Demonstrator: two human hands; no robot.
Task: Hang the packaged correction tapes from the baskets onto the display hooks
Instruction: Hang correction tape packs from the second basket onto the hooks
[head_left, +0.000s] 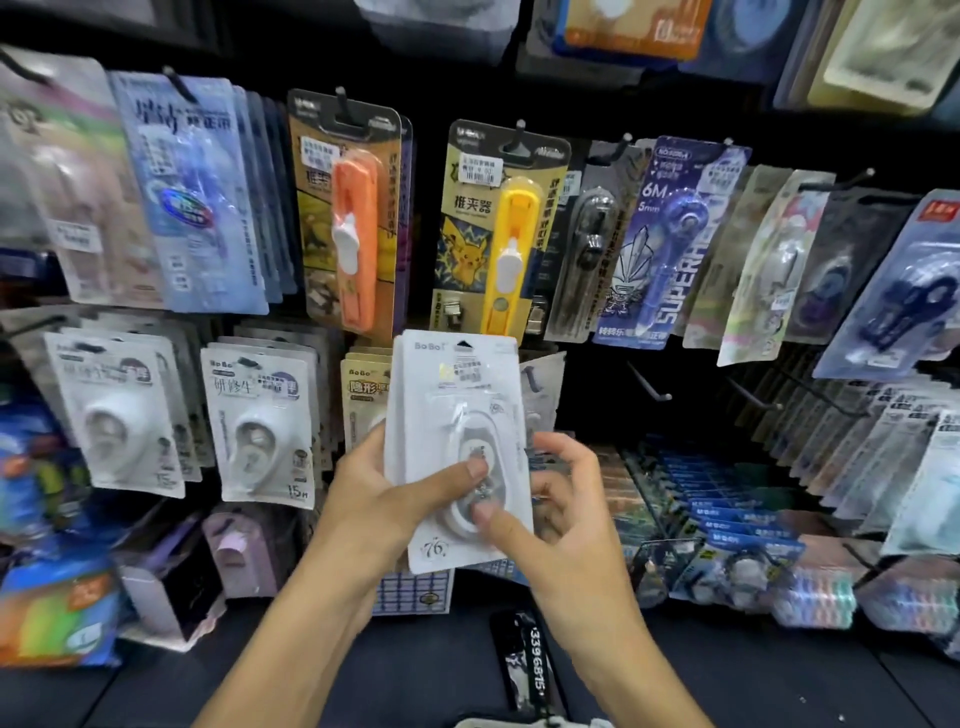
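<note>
I hold a small stack of white packaged correction tapes upright in front of the display. My left hand grips the stack from the left, thumb pressed on the front blister. My right hand holds its right edge, thumb on the lower blister and fingers curled behind. The hang hole at the top of the pack is free. Two bare black hooks stick out of the dark panel to the right of the pack. No basket is in view.
Hooks carry other packs: white correction tapes at lower left, an orange clip pusher and a yellow one above, a blue tape pack to the right. Boxed goods fill the shelf below.
</note>
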